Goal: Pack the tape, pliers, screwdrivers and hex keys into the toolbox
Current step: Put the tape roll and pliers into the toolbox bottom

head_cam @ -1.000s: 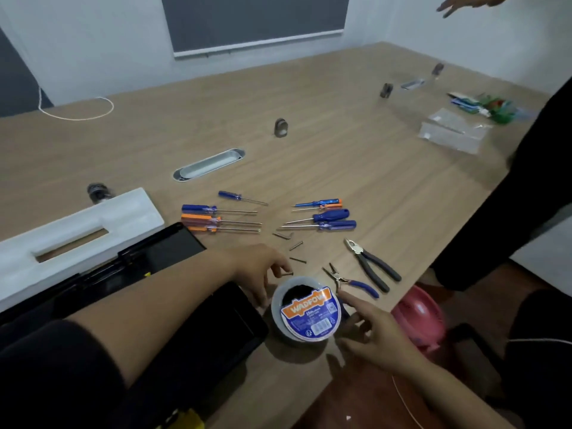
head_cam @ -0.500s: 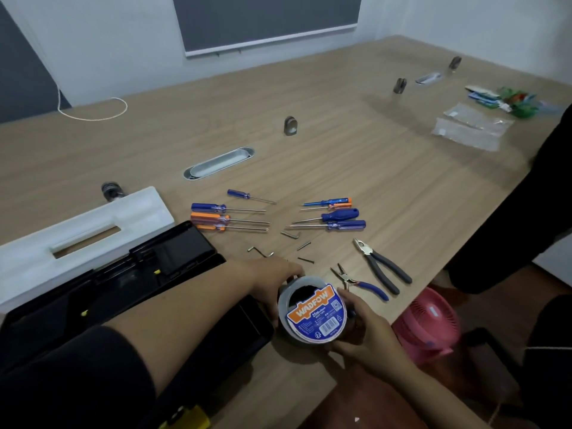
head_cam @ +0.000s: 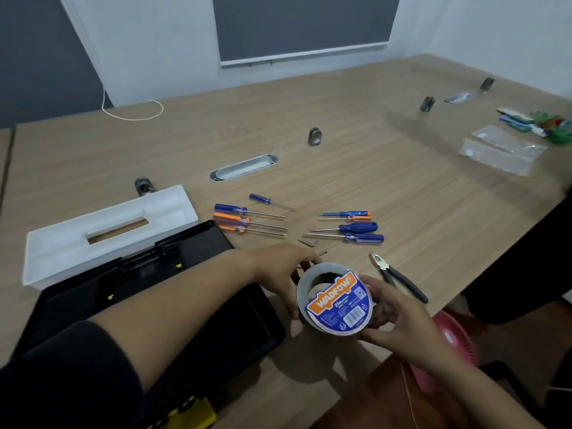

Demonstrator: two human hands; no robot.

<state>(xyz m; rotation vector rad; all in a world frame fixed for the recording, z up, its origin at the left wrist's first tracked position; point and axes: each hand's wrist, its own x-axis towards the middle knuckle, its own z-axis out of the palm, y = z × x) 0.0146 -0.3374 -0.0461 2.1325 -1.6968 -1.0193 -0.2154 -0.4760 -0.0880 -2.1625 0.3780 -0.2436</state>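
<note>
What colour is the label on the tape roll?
Orange and blue with white lettering, on a grey tape roll; the head view shows it.

Your counter (head_cam: 387, 181) is a big wood-grain top with an oval metal cable slot (head_cam: 243, 167) set in it, and two little bunches of screwdrivers lie just past it, one on the left (head_cam: 244, 218) and one on the right (head_cam: 351, 229). You've got a hex key (head_cam: 308, 242) between those bunches, pliers (head_cam: 397, 280) near the front edge, and a black toolbox (head_cam: 148, 289) on the left with a white foam tray (head_cam: 105, 230) right behind it. Way over on the far right there's clear plastic bags (head_cam: 498, 150), plus a loop of white cord (head_cam: 133, 111) at the back.
</note>
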